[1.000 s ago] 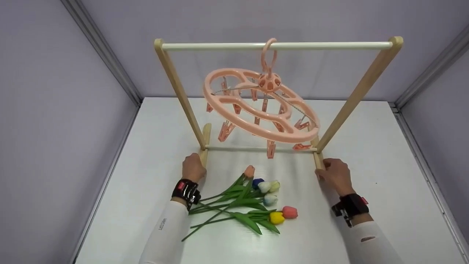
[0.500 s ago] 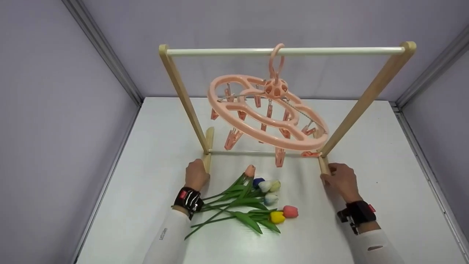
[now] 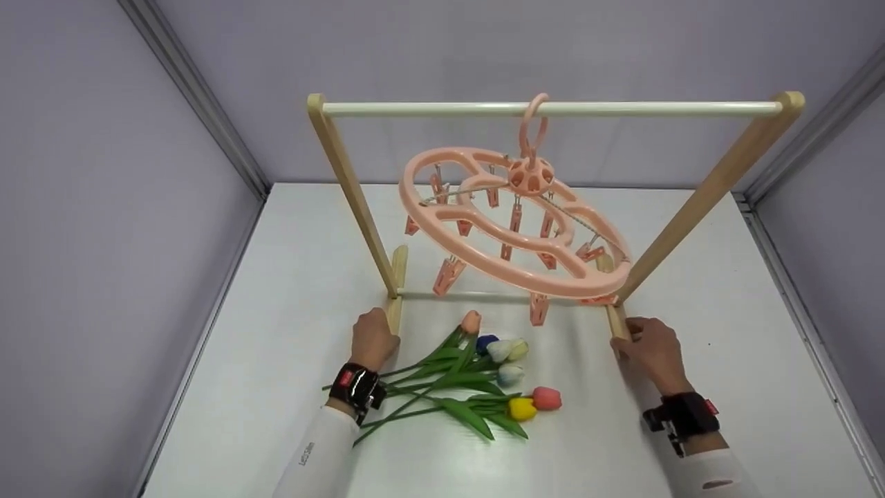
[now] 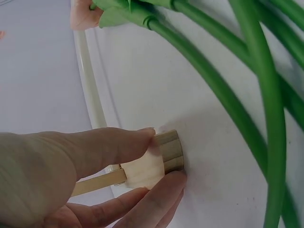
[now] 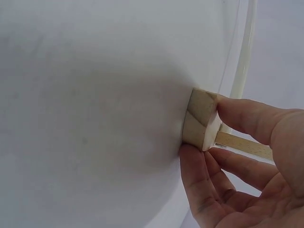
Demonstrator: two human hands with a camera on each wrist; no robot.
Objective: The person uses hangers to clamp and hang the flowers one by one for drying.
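- Pinching both foot ends of the light wooden drying rack (image 3: 359, 200) on the white counter (image 3: 290, 277): left hand (image 3: 373, 339), right hand (image 3: 653, 353).
- Hanging tilted from rack's top bar: round pink plastic peg hanger (image 3: 515, 228), pegs empty.
- Lying before rack, unclipped: artificial tulips with green stems (image 3: 470, 380).
- No containers visible.

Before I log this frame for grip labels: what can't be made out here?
- Head view: left hand and right hand hide the rack feet ends they pinch.
- Wrist views: edges cut off the rack; clip hanger unseen.
- Head view: tulip stems overlap, too tangled to count.
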